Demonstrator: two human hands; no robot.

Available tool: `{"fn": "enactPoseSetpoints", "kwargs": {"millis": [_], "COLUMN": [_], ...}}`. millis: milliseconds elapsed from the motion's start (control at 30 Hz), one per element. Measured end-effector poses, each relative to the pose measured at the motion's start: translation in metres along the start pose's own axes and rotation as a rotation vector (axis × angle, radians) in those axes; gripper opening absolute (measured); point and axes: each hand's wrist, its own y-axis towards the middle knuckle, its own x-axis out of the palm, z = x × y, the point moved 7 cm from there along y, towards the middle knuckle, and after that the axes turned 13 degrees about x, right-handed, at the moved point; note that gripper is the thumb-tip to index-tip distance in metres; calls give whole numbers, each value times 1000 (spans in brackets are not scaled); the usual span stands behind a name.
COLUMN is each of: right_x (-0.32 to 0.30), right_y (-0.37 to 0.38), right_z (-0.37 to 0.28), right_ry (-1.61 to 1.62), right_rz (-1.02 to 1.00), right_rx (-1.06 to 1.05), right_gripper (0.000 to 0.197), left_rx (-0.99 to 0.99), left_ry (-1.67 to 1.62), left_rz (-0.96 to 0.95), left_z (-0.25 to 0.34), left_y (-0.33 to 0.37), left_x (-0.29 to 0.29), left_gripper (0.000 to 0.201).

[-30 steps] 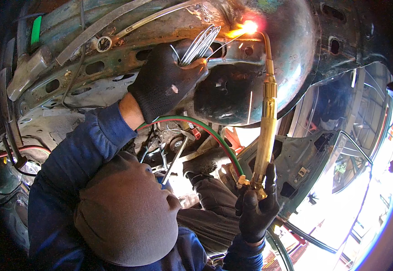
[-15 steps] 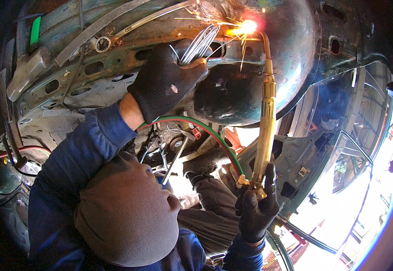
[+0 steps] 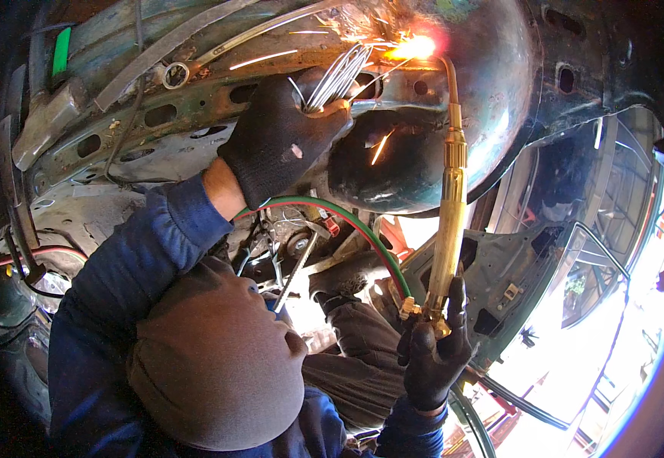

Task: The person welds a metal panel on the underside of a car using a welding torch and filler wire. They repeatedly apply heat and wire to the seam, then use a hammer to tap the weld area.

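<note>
Neither of my hands shows in the head view; both arms in sight belong to the person in front of me, whose covered head (image 3: 217, 359) is seen from behind. That person's black-gloved left hand (image 3: 282, 137) grips a bundle of thin silver wire (image 3: 339, 76), with one strand reaching toward the flame. In their gloved right hand (image 3: 435, 359), low on the handle, is an upright brass gas torch (image 3: 449, 206). Its bent tip ends at a glaring flame (image 3: 421, 47) against the rusty metal seam beside a dark rounded panel (image 3: 492, 114). Glare hides the joint itself.
Sparks fly left and downward from the flame. A green-and-red hose (image 3: 355, 217) curves behind the torch. At the left, a hammer (image 3: 49, 126) and a ring spanner (image 3: 175, 75) lie on the vehicle's metal frame. A loose panel (image 3: 500, 282) stands at the right.
The sparks have a different pattern, with streaks farther left and lower down. The other person's head and left hand have shifted slightly right; their grips look the same.
</note>
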Motion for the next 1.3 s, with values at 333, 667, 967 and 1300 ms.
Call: {"fn": "enactPoseSetpoints", "kwargs": {"millis": [333, 667, 967, 1300], "right_x": [-2, -2, 0, 0], "right_y": [2, 2, 2, 5], "right_z": [4, 6, 1, 2], "right_ry": [-54, -79, -62, -53], "right_rz": [22, 6, 4, -8], "right_rx": [-35, -68, -74, -61], "right_gripper": [81, 84, 82, 82], "left_rx": [-35, 23, -41, -15], "left_ry": [-16, 23, 28, -37], "left_rz": [-13, -15, -28, -6], "left_z": [2, -11, -3, -8], "left_y": [1, -2, -1, 0], "left_x": [2, 2, 1, 4], "left_gripper": [27, 28, 28, 27]}}
